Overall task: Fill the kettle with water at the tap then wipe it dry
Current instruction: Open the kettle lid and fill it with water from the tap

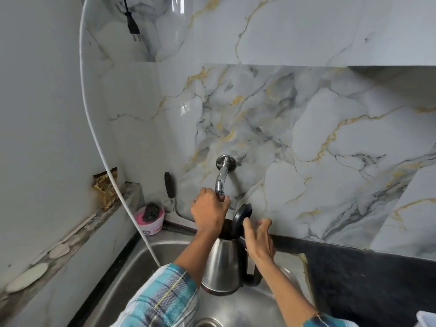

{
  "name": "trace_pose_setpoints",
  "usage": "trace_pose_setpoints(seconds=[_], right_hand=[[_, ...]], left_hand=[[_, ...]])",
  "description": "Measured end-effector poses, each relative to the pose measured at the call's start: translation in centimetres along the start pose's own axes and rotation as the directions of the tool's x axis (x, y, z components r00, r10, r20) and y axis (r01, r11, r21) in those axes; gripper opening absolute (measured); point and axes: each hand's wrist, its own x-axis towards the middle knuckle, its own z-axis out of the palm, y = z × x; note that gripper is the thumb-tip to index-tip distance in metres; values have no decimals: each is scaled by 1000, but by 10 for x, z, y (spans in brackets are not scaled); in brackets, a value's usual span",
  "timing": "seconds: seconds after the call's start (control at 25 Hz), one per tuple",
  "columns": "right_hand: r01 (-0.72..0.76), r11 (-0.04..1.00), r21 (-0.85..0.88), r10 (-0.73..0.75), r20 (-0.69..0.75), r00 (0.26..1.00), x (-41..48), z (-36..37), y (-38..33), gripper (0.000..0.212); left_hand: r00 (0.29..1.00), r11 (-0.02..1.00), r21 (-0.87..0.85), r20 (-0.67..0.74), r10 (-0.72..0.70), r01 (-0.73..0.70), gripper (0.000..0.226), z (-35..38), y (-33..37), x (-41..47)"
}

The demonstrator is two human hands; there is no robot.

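A steel kettle (223,263) with a black handle stands upright in the sink (141,260), its black lid (241,217) flipped open. The mouth sits right below the chrome wall tap (223,175). My left hand (208,210) is closed around the tap's lower end, above the kettle opening. At the top of the kettle handle, beside the lid, my right hand (258,240) has its fingers spread and is not wrapped around the handle. No water stream is visible. I cannot tell whether the kettle base rests on the sink floor.
A white cord (99,147) hangs down the left wall into the sink, and a black plug (133,27) dangles above. A pink tub with a dark scrubber (151,219) and a black-handled utensil (169,187) stand behind the sink. Black countertop (368,279) lies to the right.
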Motion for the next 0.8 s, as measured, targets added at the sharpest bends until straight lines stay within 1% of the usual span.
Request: trace_pose_setpoints(seconds=[0.04,0.12,0.16,0.2,0.24,0.32,0.4,0.44,0.48,0.52,0.56,0.6,0.64,0.68,0.72,0.8], right_hand=[[0,1000,16,0,5,1000,0,4,-1,43],[-10,999,35,9,11,1000,3,10,-1,50],[-22,999,44,21,19,1000,4,12,-2,54],[-42,998,53,40,27,999,6,13,-4,57],[-62,997,56,60,36,998,8,14,-6,58],[-92,994,62,88,58,994,10,16,-8,58],[-106,992,66,101,75,992,10,17,-9,57],[-106,992,62,101,79,992,11,16,-9,56],[-103,993,60,98,82,992,13,15,-9,56],[-99,993,64,93,84,992,15,14,-10,54],[-95,993,69,89,84,992,17,12,-10,53],[-90,993,71,84,84,993,18,10,-11,52],[-86,994,74,80,86,993,19,8,-11,51],[-83,993,78,76,92,993,19,7,-12,50],[-79,994,80,71,99,993,18,6,-12,50],[-67,995,75,59,111,992,16,3,-14,53]], left_hand=[[1000,999,-36,27,6,-5,27,-2,-2,3],[992,985,-167,124,-19,40,20,-7,-10,12],[980,969,-237,197,-22,69,19,-9,-17,18],[958,948,-305,285,6,85,17,-12,-25,26],[924,925,-370,378,61,90,15,-16,-33,35],[811,877,-467,553,193,110,11,-26,-42,51],[684,880,-466,670,287,87,12,-35,-45,68],[636,896,-442,702,319,38,14,-39,-43,75],[608,914,-404,715,345,-44,18,-41,-41,81],[603,926,-332,707,369,-178,28,-41,-40,87],[619,907,-213,673,406,-364,46,-40,-39,89],[633,836,-71,620,464,-544,66,-38,-40,89],[630,747,45,572,525,-663,77,-38,-42,87],[608,679,100,554,569,-727,76,-37,-43,84],[580,643,111,564,587,-758,71,-36,-45,81],[562,627,123,598,572,-769,65,-34,-49,78]])
